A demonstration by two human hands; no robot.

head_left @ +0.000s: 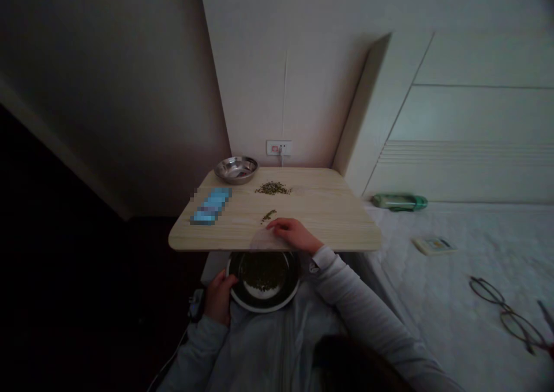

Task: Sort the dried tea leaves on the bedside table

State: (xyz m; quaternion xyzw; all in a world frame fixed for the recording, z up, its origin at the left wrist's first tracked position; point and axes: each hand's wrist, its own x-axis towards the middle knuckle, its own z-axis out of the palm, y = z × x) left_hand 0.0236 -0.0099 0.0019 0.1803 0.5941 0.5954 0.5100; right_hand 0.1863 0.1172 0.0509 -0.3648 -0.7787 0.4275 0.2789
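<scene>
My left hand [217, 297] grips the left rim of a round, dark-lined dish with a pale edge [263, 308], its thumb over the rim. Small dark green beans [262, 268] cover much of the dish's inside. The dish sits in front of my lap, at the near edge of the wooden table [329, 219]. Over that edge, my right hand [294, 234] rests low on the tabletop with fingers curled together; anything between them is too small to see. Just beyond its fingertips lies a short line of beans [269, 215]. A pale, see-through patch [266, 240] shows beside the fingers.
A larger bean pile [272, 188] lies farther back on the table. A steel bowl [236, 170] stands at the back left, with a blurred-out blue phone-like rectangle [211, 206] nearer. On the bed at right are a green bottle [399, 202], a pale flat object [434, 245] and glasses [504, 308].
</scene>
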